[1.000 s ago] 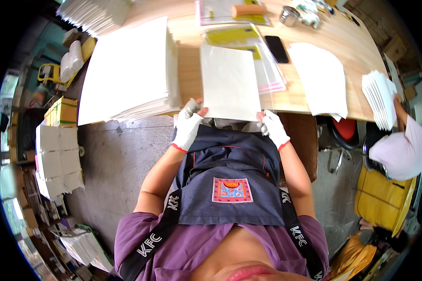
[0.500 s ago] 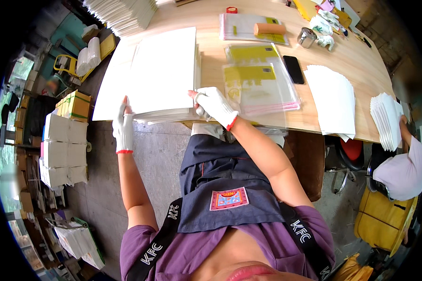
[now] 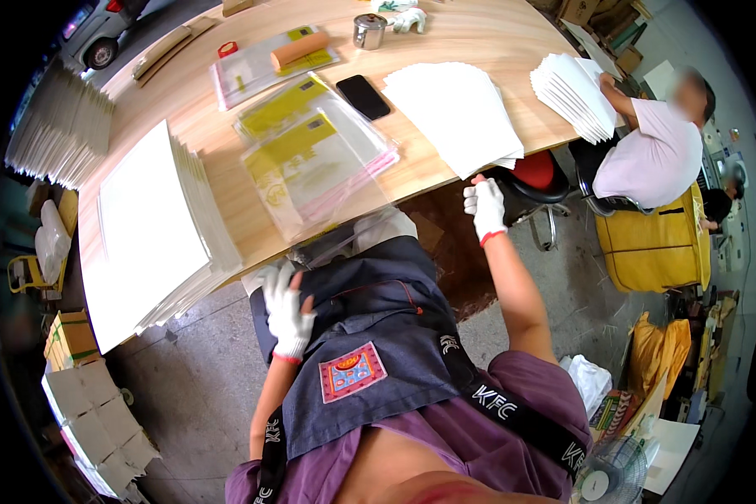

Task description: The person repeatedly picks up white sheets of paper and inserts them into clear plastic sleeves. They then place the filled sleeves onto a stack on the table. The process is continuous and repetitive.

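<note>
Both my hands wear white knit gloves with red cuffs and bare fingertips. My left hand (image 3: 286, 312) hangs in front of my apron (image 3: 353, 302), off the table's edge. Its fingers are apart and slightly blurred, and it holds nothing. My right hand (image 3: 485, 208) is curled closed at the near edge of a fanned stack of white sheets (image 3: 454, 113). Its thumb tip comes up to the sheets' edge; whether it pinches anything is hidden. Left of it, clear plastic bags with yellow print (image 3: 311, 164) lie overlapping. A thick pile of large white sheets (image 3: 147, 239) rests at the table's left.
On the wooden table (image 3: 433, 42) lie a black phone (image 3: 363, 97), a metal cup (image 3: 369, 32), an orange-brown roll (image 3: 300, 51) and red tape (image 3: 227, 49). Another person (image 3: 651, 151) sits at the right end, handling white sheets (image 3: 573, 92). A red-and-black stool (image 3: 536, 176) stands under the edge.
My view has swung to the right. My left hand has left the large white pile and dropped off the table; my right hand has moved right to the fanned sheets.
</note>
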Tool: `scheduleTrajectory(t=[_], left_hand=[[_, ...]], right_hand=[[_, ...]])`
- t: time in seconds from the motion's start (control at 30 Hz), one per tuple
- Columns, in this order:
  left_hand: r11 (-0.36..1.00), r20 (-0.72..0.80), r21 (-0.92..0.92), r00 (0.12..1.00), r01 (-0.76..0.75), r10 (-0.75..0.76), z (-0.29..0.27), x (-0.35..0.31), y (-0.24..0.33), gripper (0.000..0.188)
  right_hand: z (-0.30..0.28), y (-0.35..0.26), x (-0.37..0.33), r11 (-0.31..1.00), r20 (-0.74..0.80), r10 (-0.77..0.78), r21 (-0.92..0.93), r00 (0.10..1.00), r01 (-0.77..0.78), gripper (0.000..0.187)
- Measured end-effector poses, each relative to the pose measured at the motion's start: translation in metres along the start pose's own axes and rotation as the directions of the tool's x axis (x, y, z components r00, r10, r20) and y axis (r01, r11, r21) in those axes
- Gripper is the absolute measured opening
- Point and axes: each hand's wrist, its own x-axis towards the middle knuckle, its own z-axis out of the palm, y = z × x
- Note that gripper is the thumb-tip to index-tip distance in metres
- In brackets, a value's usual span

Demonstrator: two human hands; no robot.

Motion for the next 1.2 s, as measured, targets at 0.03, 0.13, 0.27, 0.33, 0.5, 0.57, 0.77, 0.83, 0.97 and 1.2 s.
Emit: scheduleTrajectory(t=[0.03,0.13,0.27,0.33,0.5,0.57,0.77,0.83,0.97,1.2], left_hand=[[0.994,0.068,0.107,0.998,-0.001,-0.007,0.010,0.018,0.012,0.057],[0.964,0.095,0.226,0.988,-0.141,0.122,0.028,0.080,0.023,0.055],[0.905,0.266,0.366,0.957,-0.214,0.119,0.047,0.151,0.005,0.053],[0.880,0.268,0.422,0.957,-0.217,0.108,0.056,0.182,-0.012,0.055],[0.886,0.153,0.449,0.987,-0.113,0.048,0.056,0.211,-0.030,0.058],[0.907,0.142,0.391,0.984,-0.154,0.106,0.048,0.207,-0.024,0.059],[0.934,0.203,0.332,0.977,-0.129,0.063,0.020,0.176,0.001,0.039],[0.937,0.280,0.347,0.957,-0.032,-0.071,0.019,0.169,0.003,0.040],[0.913,0.310,0.406,0.944,-0.026,-0.111,0.023,0.167,0.000,0.040],[0.932,0.292,0.360,0.954,-0.050,-0.062,0.019,0.166,-0.001,0.037]], right_hand=[[-0.009,-0.004,0.015,0.998,0.013,0.029,-0.049,1.000,-0.028,0.012],[-0.022,-0.007,0.048,0.994,0.179,0.111,-0.008,0.978,-0.111,0.015],[-0.024,-0.004,0.070,0.954,0.186,0.249,0.120,0.950,-0.273,0.018],[-0.027,0.000,0.071,0.904,0.301,0.239,0.279,0.923,-0.325,0.012],[-0.043,0.015,0.047,0.855,0.432,0.429,0.091,0.794,-0.511,0.028],[-0.048,0.014,0.038,0.859,0.371,0.362,0.223,0.855,-0.460,0.041],[-0.060,-0.033,-0.006,0.695,0.503,0.651,-0.696,0.568,-0.180,0.068],[-0.035,-0.040,-0.026,0.845,0.798,0.533,-0.513,0.279,-0.150,0.047],[0.066,-0.020,-0.045,0.920,0.892,0.082,-0.239,0.445,0.310,0.031],[0.214,0.024,0.021,0.182,0.534,-0.515,-0.695,0.670,0.695,0.020]])
